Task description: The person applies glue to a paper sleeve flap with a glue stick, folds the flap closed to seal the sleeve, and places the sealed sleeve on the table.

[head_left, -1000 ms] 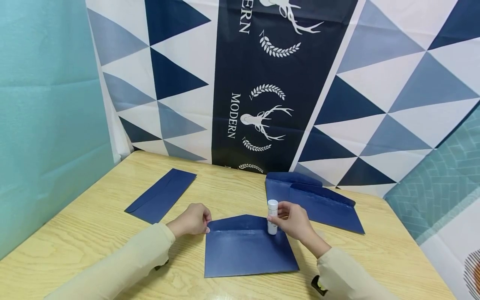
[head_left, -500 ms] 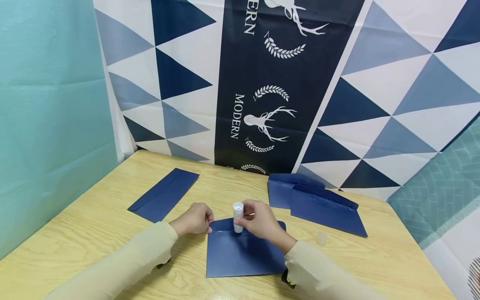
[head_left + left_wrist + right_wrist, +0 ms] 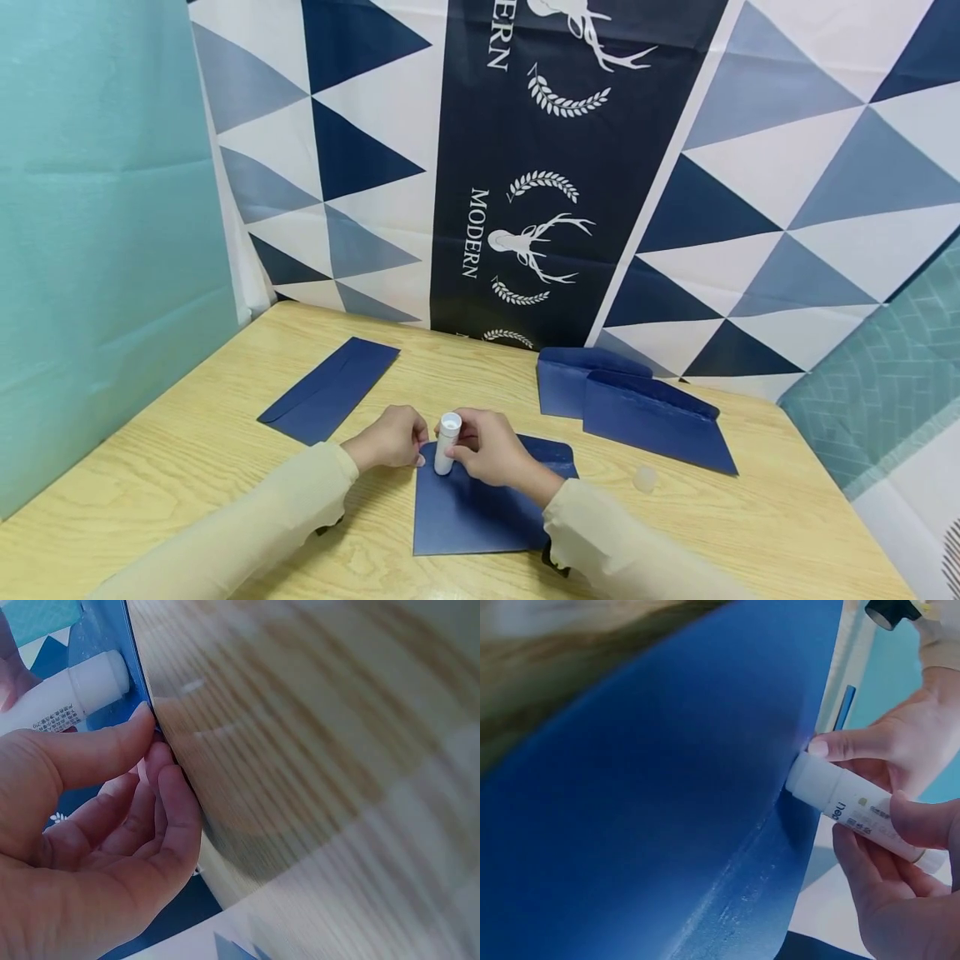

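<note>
A dark blue envelope (image 3: 468, 512) lies on the wooden table with its flap folded open toward the wall. My right hand (image 3: 491, 450) holds a white glue stick (image 3: 445, 454) upright, its lower end on the flap's fold near the left corner. In the right wrist view, a shiny streak of glue (image 3: 718, 892) runs along the fold, ending at the glue stick (image 3: 855, 806). My left hand (image 3: 392, 437) pinches the envelope's left edge between thumb and fingertips, close beside the stick. The left wrist view shows this left hand (image 3: 97, 817) with its other fingers curled.
Two blue envelopes (image 3: 652, 417) with raised flaps lie at the back right, one overlapping the other. A closed blue envelope (image 3: 330, 392) lies at the back left. A small translucent disc (image 3: 645, 478) sits right of my work. A patterned cloth (image 3: 517, 167) hangs behind the table.
My right hand has slid the glue stick leftward along the flap's fold, from its right end to its left corner. The left hand keeps its pinch on the envelope's edge.
</note>
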Demonstrator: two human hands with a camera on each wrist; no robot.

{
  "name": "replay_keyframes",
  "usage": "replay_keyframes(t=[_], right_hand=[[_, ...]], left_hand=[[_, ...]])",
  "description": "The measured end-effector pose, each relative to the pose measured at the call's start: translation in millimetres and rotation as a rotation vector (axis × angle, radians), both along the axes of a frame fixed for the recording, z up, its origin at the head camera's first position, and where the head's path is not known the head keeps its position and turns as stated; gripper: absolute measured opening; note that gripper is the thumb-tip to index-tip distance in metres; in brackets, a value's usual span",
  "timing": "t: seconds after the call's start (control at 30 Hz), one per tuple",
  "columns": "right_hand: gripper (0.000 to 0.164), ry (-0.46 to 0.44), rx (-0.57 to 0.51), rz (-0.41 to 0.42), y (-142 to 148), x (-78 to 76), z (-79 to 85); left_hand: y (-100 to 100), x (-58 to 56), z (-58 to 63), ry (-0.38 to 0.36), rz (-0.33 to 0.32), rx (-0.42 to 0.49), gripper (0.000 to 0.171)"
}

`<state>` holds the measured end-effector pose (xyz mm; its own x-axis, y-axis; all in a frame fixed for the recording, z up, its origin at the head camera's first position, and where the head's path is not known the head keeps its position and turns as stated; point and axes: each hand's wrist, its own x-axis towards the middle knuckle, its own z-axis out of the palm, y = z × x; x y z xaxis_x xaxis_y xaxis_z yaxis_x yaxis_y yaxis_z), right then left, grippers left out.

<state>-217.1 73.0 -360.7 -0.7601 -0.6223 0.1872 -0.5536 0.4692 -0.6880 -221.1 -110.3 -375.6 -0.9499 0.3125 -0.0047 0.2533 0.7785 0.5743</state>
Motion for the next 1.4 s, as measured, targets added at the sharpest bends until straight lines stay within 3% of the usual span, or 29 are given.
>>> replay_keyframes(t=[0.43, 0.87, 1.4], right_hand=[[0.022, 0.004, -0.006, 0.06, 1, 0.1, -5.9], [0.016, 0.105, 0.114, 0.077, 11, -5.1, -1.2], [0.016, 0.067, 0.13, 0.012, 39, -7.0, -3.5]], left_hand=[[-1, -0.9, -1.9, 0.007, 0.005, -0.008, 0.021], [-2, -2.6, -0.4, 0.001, -0.003, -0.002, 0.022], [-2, -4.4, -2.6, 0.008, -0.024, -0.006, 0.026]])
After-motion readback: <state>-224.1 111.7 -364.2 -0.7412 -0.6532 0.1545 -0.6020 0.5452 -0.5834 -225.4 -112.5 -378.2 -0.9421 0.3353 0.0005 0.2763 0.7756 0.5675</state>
